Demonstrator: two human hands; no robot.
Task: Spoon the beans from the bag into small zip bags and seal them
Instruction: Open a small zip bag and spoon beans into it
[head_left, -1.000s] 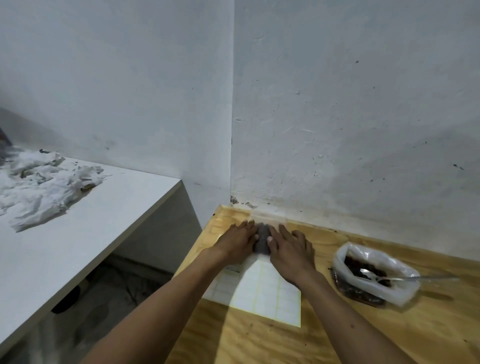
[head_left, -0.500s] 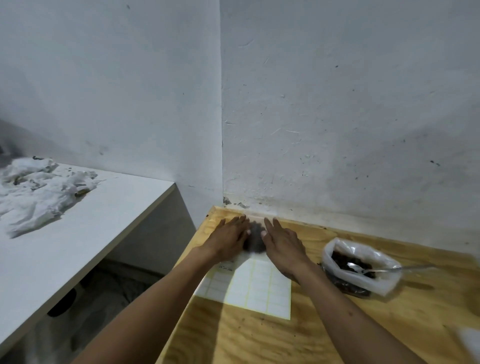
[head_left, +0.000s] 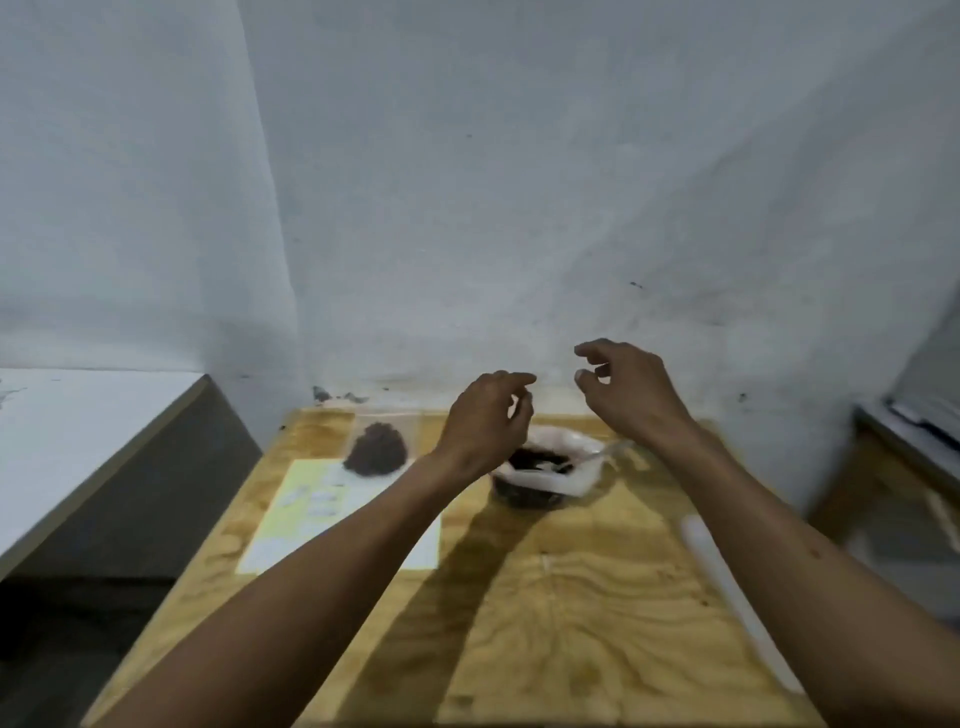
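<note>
One small zip bag (head_left: 379, 448) is full of dark beans. It lies flat on the wooden worktop (head_left: 571, 597), in the middle left of the frame, with its lower end on a white sheet of stickers (head_left: 311, 514). No hand is touching it. I think this bag is done, but the picture is too blurry to see if its top is pressed closed.

The big bag of beans (head_left: 545, 475) sits near the middle of the frame, a little to the right of the small one. It is open, and there are dark beans inside. The spoon (head_left: 587, 460) rests in it, with its handle pointing to the right.

Both hands are up in the air above the worktop. The left hand (head_left: 488, 421) is over the big bag, with its fingers loose and a bit bent. It holds nothing. The right hand (head_left: 628, 395) is higher and to the right, also loose and holding nothing.

So one bag looks filled and beans are left to share out. A long pale thing (head_left: 727, 582) lies at the lower right of the worktop. It is too blurry to name. I think the next job is to get a new small bag and pick up the spoon.
</note>
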